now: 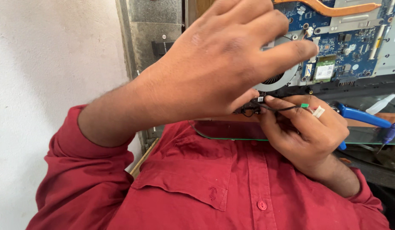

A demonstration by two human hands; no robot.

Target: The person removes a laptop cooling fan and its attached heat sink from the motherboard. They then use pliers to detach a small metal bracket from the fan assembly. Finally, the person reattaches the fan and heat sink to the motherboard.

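Both hands at the near edge of an opened laptop's board, working a thin black cable.

Right hand pinches the thin black cable with a small green-and-white plug end between thumb and forefinger, at the near edge of the chassis. Left hand hovers above, fingers spread loosely, holding nothing, forefinger tip by the round grey cooling fan (mostly hidden under the hand). Beyond: blue circuit board, densely populated, matte; curved copper heat pipe. Blue-handled tool lies right of the hand on a glass-edged surface. Red woven shirt below.
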